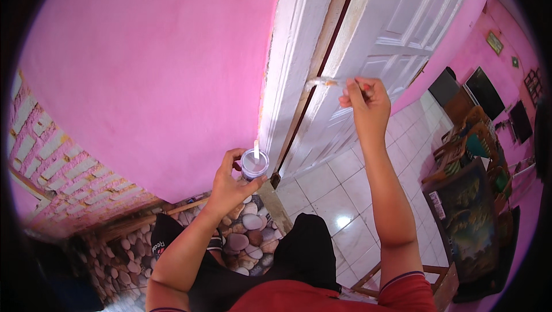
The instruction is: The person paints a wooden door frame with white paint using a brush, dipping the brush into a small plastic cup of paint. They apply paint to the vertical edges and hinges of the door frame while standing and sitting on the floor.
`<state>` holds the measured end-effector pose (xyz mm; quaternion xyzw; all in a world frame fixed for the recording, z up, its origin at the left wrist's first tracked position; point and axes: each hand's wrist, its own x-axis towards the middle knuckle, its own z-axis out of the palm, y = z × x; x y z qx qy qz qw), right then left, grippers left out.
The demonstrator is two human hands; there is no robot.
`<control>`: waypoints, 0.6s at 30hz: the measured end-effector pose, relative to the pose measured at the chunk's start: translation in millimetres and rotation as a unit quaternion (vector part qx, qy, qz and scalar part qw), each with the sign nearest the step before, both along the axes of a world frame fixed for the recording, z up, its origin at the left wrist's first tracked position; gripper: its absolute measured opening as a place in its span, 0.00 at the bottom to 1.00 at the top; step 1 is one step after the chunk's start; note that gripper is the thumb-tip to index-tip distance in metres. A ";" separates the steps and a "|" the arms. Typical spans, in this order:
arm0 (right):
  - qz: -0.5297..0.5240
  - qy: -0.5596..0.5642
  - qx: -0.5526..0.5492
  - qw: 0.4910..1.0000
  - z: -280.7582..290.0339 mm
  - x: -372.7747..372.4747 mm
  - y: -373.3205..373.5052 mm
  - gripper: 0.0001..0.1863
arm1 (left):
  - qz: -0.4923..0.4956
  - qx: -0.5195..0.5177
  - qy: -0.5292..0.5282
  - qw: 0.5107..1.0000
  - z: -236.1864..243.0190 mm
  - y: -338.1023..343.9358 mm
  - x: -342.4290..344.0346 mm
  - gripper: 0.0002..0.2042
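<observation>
My left hand (pixel 228 181) is wrapped round a small clear jar (pixel 255 165) of pale lilac paint, held upright low beside the door frame. A white stick (pixel 256 149) stands up out of the jar. My right hand (pixel 370 100), raised in front of the door, pinches a paintbrush (pixel 329 83) with its bristles pointing left. The whitish bristle end lies over the gap between the white door frame (pixel 287 59) and the pale lilac panelled door (pixel 397 30). Whether the bristles touch the frame's edge I cannot tell.
A pink wall (pixel 155 70) with a brick-patterned lower strip (pixel 63 162) runs along the left. Below lies a pebble-patterned floor covering (pixel 247 237); white tiles (pixel 333 197) continue beyond the doorway. Wooden chairs (pixel 466 139), a dark framed picture (pixel 466 220) and a television (pixel 485 92) stand at right.
</observation>
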<state>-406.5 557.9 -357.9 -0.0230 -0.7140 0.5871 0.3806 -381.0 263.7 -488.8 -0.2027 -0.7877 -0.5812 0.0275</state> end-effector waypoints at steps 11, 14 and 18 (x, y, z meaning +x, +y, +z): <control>-0.054 0.004 0.089 0.995 40.0 31.4 -13.5 0.12 | 0.008 -0.014 0.004 1.000 0.8 -4.5 1.5 0.33; -0.038 -0.022 0.103 0.994 5.7 32.1 -9.4 0.12 | 0.001 -0.016 0.009 1.000 3.6 -3.8 1.1 0.33; -0.015 -0.098 0.064 0.993 0.1 17.9 -15.8 0.12 | 0.003 -0.019 0.012 1.000 0.4 -5.4 0.1 0.33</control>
